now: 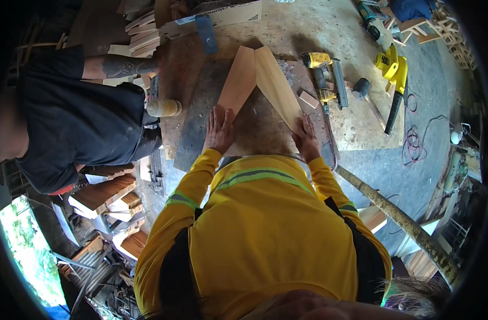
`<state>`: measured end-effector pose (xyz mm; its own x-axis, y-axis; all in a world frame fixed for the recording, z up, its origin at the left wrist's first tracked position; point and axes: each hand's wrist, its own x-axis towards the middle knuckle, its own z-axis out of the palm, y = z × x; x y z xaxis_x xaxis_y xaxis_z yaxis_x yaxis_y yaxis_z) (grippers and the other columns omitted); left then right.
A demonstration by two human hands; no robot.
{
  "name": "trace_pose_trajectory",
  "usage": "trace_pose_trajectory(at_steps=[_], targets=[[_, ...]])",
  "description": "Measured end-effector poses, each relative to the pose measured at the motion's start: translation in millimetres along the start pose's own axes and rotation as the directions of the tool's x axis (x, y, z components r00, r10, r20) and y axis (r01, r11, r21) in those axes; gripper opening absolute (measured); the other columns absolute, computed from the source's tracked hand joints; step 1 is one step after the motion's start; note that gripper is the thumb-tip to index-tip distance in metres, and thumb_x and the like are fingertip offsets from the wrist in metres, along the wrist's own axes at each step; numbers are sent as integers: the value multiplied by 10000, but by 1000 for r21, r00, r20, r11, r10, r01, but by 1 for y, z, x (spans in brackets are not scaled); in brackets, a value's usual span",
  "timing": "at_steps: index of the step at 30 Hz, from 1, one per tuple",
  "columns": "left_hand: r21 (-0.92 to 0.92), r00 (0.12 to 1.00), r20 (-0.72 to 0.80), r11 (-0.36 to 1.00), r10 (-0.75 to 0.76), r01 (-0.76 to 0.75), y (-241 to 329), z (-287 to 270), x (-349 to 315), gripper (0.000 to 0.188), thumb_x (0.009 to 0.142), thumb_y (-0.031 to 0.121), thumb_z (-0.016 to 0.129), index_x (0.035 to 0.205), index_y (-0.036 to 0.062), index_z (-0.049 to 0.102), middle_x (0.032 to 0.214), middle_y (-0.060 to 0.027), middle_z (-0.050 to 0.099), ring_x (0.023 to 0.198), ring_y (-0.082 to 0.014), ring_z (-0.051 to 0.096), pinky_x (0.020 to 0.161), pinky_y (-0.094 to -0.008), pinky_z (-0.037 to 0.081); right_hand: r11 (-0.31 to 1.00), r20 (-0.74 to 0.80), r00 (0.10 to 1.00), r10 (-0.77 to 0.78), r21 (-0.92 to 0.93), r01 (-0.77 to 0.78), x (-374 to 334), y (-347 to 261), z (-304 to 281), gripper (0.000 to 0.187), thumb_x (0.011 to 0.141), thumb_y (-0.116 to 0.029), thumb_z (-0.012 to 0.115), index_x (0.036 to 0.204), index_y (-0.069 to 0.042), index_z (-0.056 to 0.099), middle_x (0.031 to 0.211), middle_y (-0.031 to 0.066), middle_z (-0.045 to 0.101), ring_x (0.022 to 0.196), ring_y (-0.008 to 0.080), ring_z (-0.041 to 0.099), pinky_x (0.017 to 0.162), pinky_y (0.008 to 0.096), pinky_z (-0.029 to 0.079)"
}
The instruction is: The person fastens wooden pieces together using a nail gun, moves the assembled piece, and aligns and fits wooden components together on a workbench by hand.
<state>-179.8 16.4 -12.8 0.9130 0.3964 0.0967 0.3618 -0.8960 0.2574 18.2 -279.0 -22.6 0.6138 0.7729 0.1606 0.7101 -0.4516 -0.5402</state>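
Note:
Two flat, tapered wooden boards lie on the worktable in an upside-down V, their far ends meeting. My left hand [220, 129] is on the near end of the left board [237, 80], fingers laid over its face and edge. The right board [277, 85] is lighter, and its near end is in the grip of my right hand [306, 137], fingers along the outer side. Under the boards is a dark, worn panel [198, 114]. Both palms hide the boards' near ends. A small wooden block [308, 99] lies right of the right board.
A yellow nail gun [329, 80], a mallet [363, 89] and a yellow blower [394, 69] lie on the table [356, 130] at right. A hose runs near my right hand. At left stands a co-worker in a dark shirt [78, 112], near a wooden cylinder [165, 108]. A cardboard box [222, 18] sits behind.

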Motion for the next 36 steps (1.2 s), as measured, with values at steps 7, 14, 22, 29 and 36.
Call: trace_pose_trajectory(at_steps=[7, 14, 22, 29, 36], targets=[[-56, 1000, 0, 998, 29, -29, 33, 4, 84, 714, 916, 418, 590, 1512, 95, 365, 1551, -289, 282, 1441, -516, 232, 1178, -622, 200, 999, 29, 999, 45, 16, -45, -4, 5, 10, 561, 889, -172, 691, 1425, -137, 527, 1570, 211, 343, 1425, 431, 359, 1138, 465, 381], [41, 997, 18, 997, -70, 69, 20, 37, 163, 788, 920, 528, 561, 1518, 56, 360, 1615, -164, 263, 1474, -480, 191, 1161, -669, 168, 993, 76, 995, 71, 86, -78, -5, 2, 8, 564, 870, -145, 701, 1413, -157, 547, 1578, 210, 336, 1439, 432, 342, 1148, 462, 366], [61, 989, 94, 992, -114, 108, 37, 33, 177, 858, 909, 614, 543, 1520, 43, 356, 1634, -133, 243, 1501, -436, 158, 1172, -669, 108, 978, 112, 982, 153, 125, -166, -5, 7, 6, 567, 850, -93, 713, 1393, -178, 574, 1564, 228, 349, 1424, 449, 358, 1161, 466, 341], [-73, 947, -118, 954, -298, 291, 65, 50, 148, 941, 875, 647, 570, 1525, 7, 337, 1622, -251, 201, 1511, -433, 137, 1214, -595, 43, 963, 102, 983, 155, 207, -174, -1, 4, 3, 558, 854, -69, 697, 1391, -156, 575, 1560, 226, 355, 1430, 441, 350, 1158, 452, 342], [-56, 933, -9, 931, -361, 360, 73, 53, 155, 984, 856, 653, 592, 1522, -19, 323, 1610, -297, 185, 1515, -427, 129, 1225, -563, 33, 972, 77, 996, 50, 227, -66, 7, 7, -2, 513, 859, -135, 713, 1359, -119, 600, 1505, 231, 415, 1393, 435, 388, 1137, 456, 367]])
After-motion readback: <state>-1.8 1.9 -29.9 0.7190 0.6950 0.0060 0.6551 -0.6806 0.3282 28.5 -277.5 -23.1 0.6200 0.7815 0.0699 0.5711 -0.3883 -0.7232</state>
